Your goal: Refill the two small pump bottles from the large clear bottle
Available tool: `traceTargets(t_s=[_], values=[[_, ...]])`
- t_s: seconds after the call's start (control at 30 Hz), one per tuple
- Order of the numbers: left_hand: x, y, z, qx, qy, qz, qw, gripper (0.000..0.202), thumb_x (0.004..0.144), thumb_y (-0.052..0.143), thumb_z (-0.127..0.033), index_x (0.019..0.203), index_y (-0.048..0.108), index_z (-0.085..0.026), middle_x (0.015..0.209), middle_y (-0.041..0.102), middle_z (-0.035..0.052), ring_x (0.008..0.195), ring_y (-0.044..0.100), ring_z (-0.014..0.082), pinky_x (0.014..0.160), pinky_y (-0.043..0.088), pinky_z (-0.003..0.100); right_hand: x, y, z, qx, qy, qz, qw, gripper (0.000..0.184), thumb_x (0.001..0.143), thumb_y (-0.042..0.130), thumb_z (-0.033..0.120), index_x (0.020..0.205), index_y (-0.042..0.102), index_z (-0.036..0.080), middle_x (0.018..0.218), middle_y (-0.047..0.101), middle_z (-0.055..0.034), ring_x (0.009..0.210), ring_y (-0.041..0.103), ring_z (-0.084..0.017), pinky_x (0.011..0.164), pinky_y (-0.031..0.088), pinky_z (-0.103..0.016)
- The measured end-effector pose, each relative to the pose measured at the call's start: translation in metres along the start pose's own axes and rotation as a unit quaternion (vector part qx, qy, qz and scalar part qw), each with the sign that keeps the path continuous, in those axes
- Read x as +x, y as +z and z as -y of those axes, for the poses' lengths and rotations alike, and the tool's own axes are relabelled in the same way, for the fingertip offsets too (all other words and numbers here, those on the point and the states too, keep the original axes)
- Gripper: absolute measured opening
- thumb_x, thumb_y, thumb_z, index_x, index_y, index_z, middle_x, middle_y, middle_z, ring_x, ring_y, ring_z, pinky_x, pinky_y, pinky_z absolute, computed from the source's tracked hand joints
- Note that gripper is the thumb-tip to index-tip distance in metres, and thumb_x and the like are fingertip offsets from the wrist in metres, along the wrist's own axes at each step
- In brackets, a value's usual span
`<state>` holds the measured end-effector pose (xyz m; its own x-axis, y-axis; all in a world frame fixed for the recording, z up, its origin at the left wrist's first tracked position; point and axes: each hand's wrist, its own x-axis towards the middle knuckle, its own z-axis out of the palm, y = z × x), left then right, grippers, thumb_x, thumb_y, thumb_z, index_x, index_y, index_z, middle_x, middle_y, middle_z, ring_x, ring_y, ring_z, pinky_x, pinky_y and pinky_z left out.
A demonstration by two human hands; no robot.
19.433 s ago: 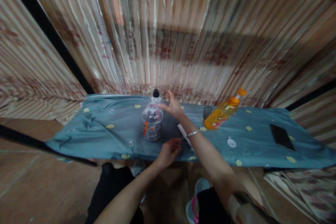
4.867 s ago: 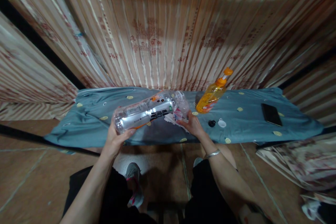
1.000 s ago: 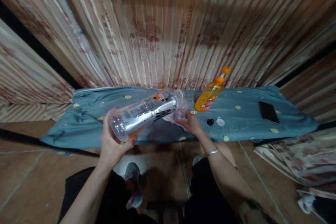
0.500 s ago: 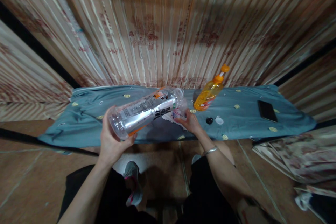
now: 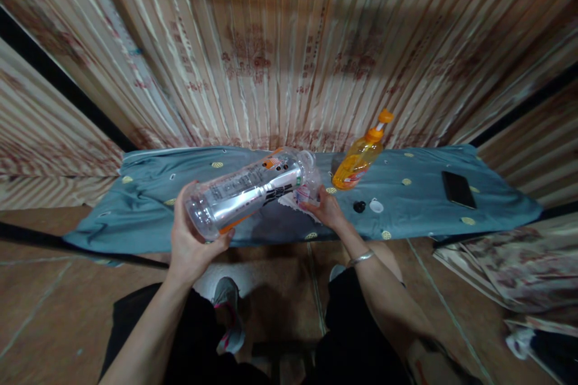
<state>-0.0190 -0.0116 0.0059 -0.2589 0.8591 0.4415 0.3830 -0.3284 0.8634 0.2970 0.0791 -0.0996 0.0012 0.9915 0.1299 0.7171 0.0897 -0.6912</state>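
Observation:
A large clear plastic bottle (image 5: 253,189) with a silver and orange label lies tilted across the view, its base low at the left and its neck end up at the right. My left hand (image 5: 194,246) is wrapped around the base, thumb in front. At the neck end my right hand (image 5: 326,207) is closed on the clear plastic, fingers partly hidden. Beside those fingers shows a white piece with pink marks (image 5: 301,195); I cannot tell whether it is held. To the right stands a pump bottle of orange liquid (image 5: 356,162).
Under the bottle is a bench with a blue-green cloth (image 5: 149,198). On it lie a black cap (image 5: 359,207), a white cap (image 5: 376,206) and a dark phone-like slab (image 5: 459,189). A patterned curtain (image 5: 280,60) hangs behind, with black frame bars at both sides.

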Motion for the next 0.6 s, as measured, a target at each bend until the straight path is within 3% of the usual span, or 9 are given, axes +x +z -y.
traceTargets(t_s=[0.6], values=[[-0.0003,0.0002,0.0045,0.014,0.048,0.004,0.999,0.097,0.060,0.088,-0.046,0.144,0.052,-0.016,0.133,0.067,0.0182,0.122,0.069,0.0363,0.106,0.059,0.051,-0.0006,-0.0027,0.0027,0.022,-0.006,0.000,1.000,0.043,0.080,0.081,0.042,0.110,0.060,0.020,0.087,0.074,-0.0063,0.079,0.073,-0.029,0.073,0.060,-0.041]])
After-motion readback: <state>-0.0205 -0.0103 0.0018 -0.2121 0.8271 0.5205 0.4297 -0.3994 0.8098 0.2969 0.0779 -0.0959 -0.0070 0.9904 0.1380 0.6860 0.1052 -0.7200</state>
